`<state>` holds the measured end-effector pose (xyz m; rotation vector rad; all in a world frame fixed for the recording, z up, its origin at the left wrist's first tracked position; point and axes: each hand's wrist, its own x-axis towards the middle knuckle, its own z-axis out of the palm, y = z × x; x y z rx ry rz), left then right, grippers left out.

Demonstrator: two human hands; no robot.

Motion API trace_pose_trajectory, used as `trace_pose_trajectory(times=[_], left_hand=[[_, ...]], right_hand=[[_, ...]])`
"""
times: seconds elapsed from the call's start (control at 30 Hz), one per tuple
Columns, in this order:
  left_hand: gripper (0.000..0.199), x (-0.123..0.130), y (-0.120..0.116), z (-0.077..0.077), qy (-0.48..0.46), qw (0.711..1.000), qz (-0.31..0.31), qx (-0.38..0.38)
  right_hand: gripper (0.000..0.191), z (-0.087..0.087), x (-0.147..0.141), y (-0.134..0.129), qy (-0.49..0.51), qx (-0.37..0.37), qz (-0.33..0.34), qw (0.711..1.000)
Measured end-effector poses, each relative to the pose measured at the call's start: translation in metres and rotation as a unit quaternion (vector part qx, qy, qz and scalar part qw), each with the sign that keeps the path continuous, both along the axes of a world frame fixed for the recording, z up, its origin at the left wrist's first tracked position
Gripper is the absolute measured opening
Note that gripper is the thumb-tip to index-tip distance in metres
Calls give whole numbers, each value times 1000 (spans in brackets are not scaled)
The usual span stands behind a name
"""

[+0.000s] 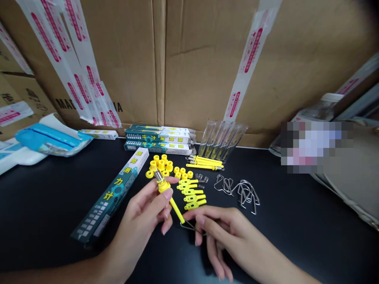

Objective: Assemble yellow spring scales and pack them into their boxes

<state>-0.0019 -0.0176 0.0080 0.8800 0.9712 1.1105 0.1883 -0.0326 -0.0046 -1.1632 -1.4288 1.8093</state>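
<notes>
My left hand [152,209] pinches a yellow spring-scale rod [177,208] by its round collar. A silvery spring sits at the rod's upper end, and the rod slants down to the right. In my right hand [219,232], thumb and forefinger are closed on a bent wire hook [189,226] whose far end meets the rod's lower tip. Whether the hook is through the tip I cannot tell. Just beyond my fingers lie several flat yellow pieces [194,198], yellow caps [161,165] and small springs [201,179]. More wire hooks [247,193] lie in a tangle to the right.
Several yellow rods [205,162] lie before clear plastic tubes [222,140]. Printed boxes [160,140] are stacked behind, and a long box [114,197] lies at left. A blue packet [53,138] is far left. A bottle [322,108] and bag [352,165] stand right. Cardboard [195,71] borders the back.
</notes>
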Motion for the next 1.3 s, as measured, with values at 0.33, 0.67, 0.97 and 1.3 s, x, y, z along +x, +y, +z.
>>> trace_pose_trajectory(times=[0.33, 0.67, 0.97, 1.3], left_hand=[[45, -2, -4, -6, 72, 992, -89, 42], [34, -2, -7, -2, 163, 978, -96, 89], [34, 2, -1, -2, -2, 999, -30, 10], [42, -2, -3, -3, 78, 994, -77, 4]], right_hand=[[50, -7, -8, -4, -10, -19, 18, 1000], [49, -3, -14, -8, -103, 126, 33, 986], [26, 3, -8, -10, -136, 336, 29, 932], [31, 9, 28, 27, -164, 347, -203, 901]])
